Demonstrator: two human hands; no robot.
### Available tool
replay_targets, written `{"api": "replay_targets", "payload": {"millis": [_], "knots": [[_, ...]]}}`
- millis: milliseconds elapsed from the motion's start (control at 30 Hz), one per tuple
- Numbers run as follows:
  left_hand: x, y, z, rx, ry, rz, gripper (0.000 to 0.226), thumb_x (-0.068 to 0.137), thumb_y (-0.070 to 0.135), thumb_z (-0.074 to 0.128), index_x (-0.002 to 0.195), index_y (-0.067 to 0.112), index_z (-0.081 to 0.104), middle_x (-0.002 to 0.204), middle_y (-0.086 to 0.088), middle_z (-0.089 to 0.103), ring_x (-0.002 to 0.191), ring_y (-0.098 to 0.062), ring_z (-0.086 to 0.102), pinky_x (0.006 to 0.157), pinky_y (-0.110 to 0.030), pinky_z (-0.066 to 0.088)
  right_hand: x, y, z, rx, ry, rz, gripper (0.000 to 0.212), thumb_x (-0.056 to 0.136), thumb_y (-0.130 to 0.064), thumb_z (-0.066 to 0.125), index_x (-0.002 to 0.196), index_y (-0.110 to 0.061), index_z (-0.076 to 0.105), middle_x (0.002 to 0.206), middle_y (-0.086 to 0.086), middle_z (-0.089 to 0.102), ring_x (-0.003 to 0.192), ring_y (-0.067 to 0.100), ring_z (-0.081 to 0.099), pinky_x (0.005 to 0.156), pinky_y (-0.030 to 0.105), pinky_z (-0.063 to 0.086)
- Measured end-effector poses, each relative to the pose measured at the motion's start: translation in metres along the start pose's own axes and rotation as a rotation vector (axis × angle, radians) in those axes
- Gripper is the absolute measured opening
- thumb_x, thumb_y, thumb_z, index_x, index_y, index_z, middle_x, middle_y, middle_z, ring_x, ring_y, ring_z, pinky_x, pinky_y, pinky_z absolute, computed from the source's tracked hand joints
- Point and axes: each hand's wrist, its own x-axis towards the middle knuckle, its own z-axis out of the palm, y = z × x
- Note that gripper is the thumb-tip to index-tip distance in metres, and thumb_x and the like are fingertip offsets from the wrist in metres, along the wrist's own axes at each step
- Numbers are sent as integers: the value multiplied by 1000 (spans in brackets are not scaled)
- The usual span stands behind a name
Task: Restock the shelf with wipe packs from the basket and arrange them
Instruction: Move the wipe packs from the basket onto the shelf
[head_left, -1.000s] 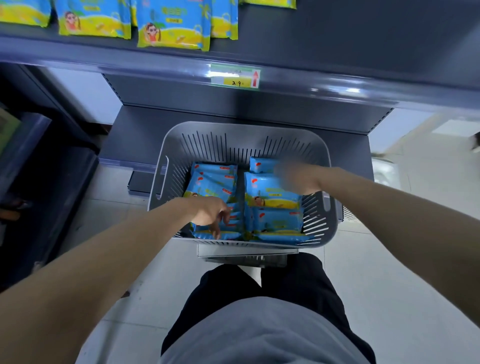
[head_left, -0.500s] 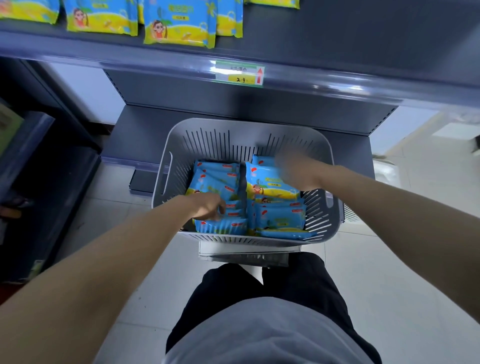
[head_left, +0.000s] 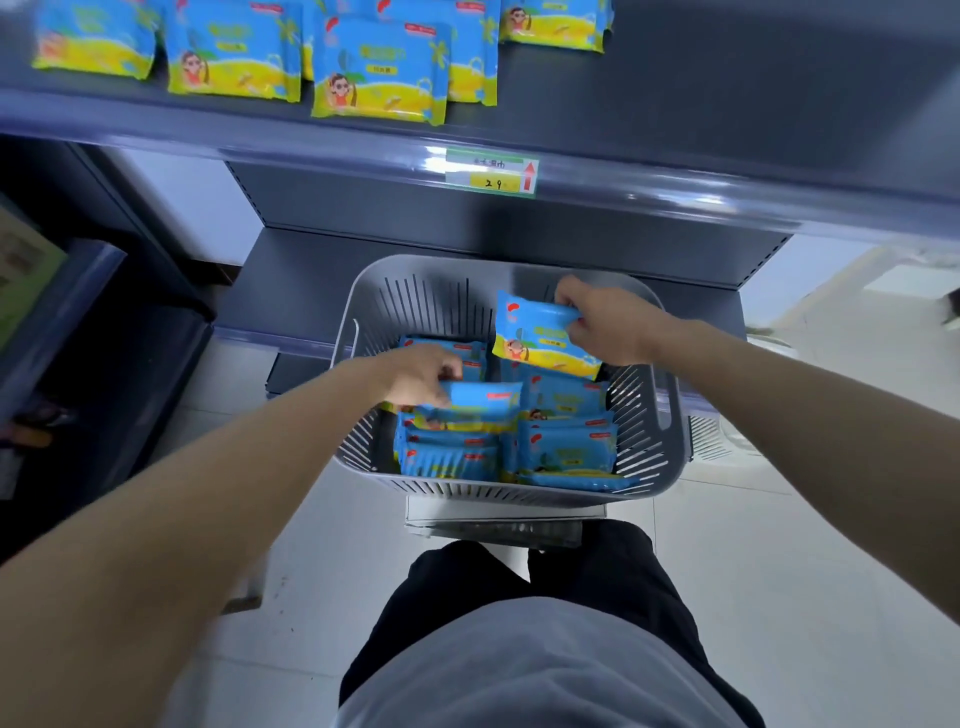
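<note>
The right hand (head_left: 605, 325) pinches one wipe pack (head_left: 540, 338) by its top edge, lifted clear of the grey basket (head_left: 670, 415), face up, likely for easy placing on the shelf (head_left: 675, 104) above. The left hand (head_left: 421, 376) grips a second pack (head_left: 480, 402) among the stacked rest, apparently so both go up together.

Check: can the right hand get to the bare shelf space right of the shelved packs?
Likely yes. The right hand holds its pack up over the basket, and nothing stands between it and the bare shelf.
</note>
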Motion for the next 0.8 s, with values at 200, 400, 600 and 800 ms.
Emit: {"api": "replay_targets", "payload": {"millis": [200, 400, 600, 800], "knots": [[-15, 35, -81, -46, 219, 94, 18, 79, 19, 71, 94, 13, 61, 90, -1, 65, 79, -16, 57, 74, -27, 43, -3, -8, -75, 27, 348, -126, 56, 85, -8, 43, 136, -29, 34, 93, 5, 60, 70, 29, 52, 66, 33, 42], [-23, 80, -153, -25, 375, 211, 16, 86, 13, 64, 100, 8, 60, 97, -7, 64, 87, -22, 59, 75, -35, 47, 16, 20, -166, -89, 495, -146, 47, 92, -7, 38, 136, -24, 44, 113, 20, 56, 92, 37, 54, 86, 42, 44], [-6, 121, -212, -18, 538, 294, 25, 89, 7, 54, 112, 13, 60, 94, 0, 60, 76, -11, 53, 64, -20, 40, 73, 53, -223, -54, 462, -94, 30, 92, -12, 51, 120, -18, 56, 108, 18, 57, 98, 34, 53, 86, 38, 41], [35, 146, -242, 39, 513, 232, 27, 86, 4, 54, 109, 17, 61, 96, 0, 62, 82, -15, 54, 70, -24, 41, 142, 79, -233, -18, 339, -143, 40, 86, -13, 63, 123, -26, 51, 117, 13, 58, 101, 31, 53, 87, 39, 44]]}}
